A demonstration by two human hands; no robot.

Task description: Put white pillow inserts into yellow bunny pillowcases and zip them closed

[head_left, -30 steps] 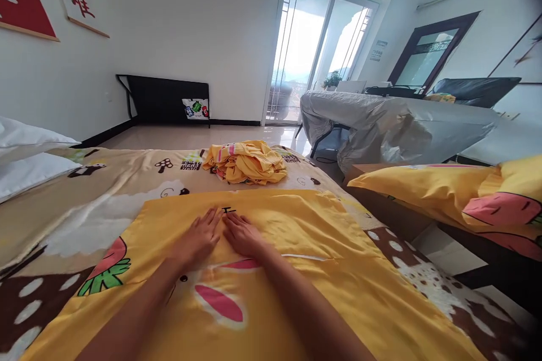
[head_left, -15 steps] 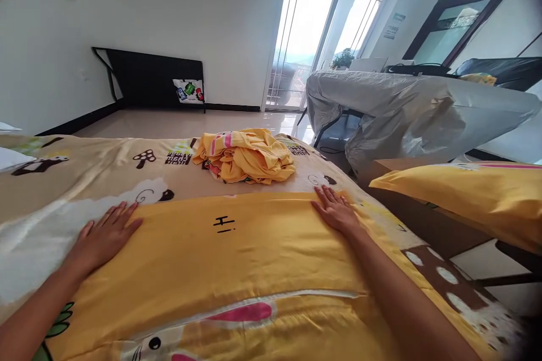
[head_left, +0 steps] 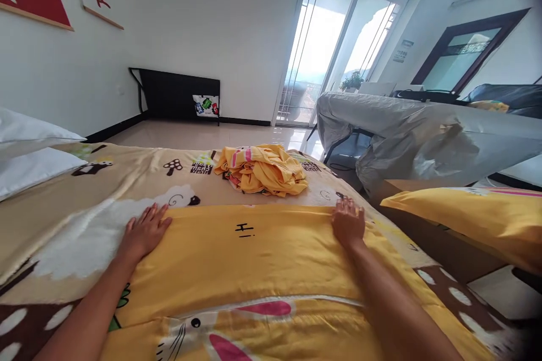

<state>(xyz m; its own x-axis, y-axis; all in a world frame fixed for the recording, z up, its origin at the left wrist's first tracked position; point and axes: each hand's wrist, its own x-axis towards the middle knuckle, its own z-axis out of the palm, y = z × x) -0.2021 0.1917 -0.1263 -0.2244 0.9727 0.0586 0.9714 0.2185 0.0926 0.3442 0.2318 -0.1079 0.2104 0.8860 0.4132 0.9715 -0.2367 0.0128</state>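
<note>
A yellow pillowcase (head_left: 254, 259) with a cartoon print and the letters "Hi" lies flat on the bed in front of me. My left hand (head_left: 144, 232) rests flat and open on its far left corner, fingers stretched out. My right hand (head_left: 348, 220) lies flat on the far right corner, fingers spread over the top edge. Neither hand grips anything. Beyond the pillowcase sits a crumpled yellow cloth pile (head_left: 261, 169).
The bed sheet (head_left: 84, 203) is beige with cartoon prints. White pillows (head_left: 29, 149) lie at the left. A yellow pillow (head_left: 466, 220) rests on a wooden stand at the right. Covered furniture (head_left: 423, 135) and glass doors (head_left: 326, 51) stand behind.
My hands slid apart from the middle of the pillowcase to its far corners. In the last half second they stayed near those corners while my view shifted.
</note>
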